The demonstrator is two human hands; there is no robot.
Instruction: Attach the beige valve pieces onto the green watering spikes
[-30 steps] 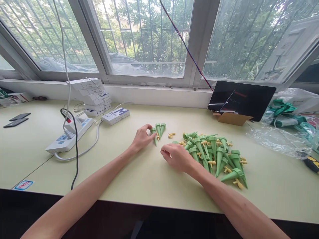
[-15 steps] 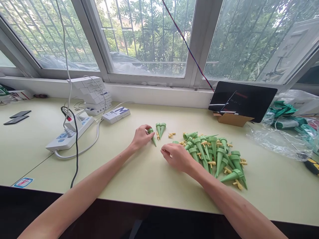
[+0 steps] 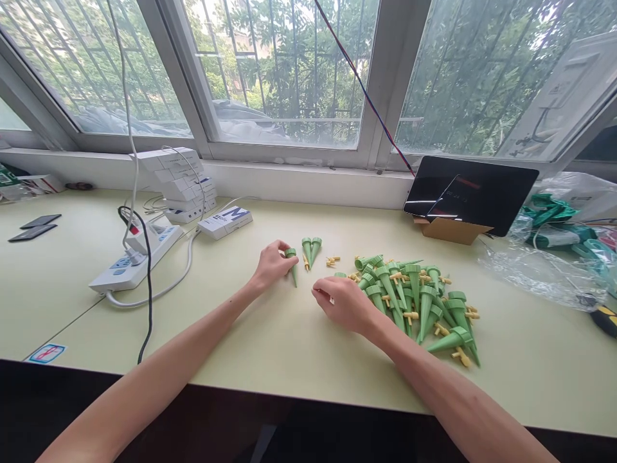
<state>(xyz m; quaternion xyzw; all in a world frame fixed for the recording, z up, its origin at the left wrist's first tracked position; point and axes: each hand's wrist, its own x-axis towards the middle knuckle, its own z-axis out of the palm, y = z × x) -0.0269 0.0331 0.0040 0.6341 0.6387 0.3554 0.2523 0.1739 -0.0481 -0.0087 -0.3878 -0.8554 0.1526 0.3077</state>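
Note:
My left hand pinches the wide end of a green plastic cone spike lying on the pale green table. Two more green cones lie just right of it, tips toward me, with a small yellow valve piece beside them. My right hand rests on the table with fingers curled, at the left edge of a pile of green cones mixed with yellow pieces. What the right fingers hold, if anything, is hidden.
A white power strip with cables lies at the left, with stacked white boxes behind it. A dark tablet leans on a cardboard stand at the back right. Clear plastic bags fill the far right. Two dark cards lie far left.
My left hand has drawn the green cone slightly left, away from the other two, and turned its tip toward me. My right hand has stayed in place.

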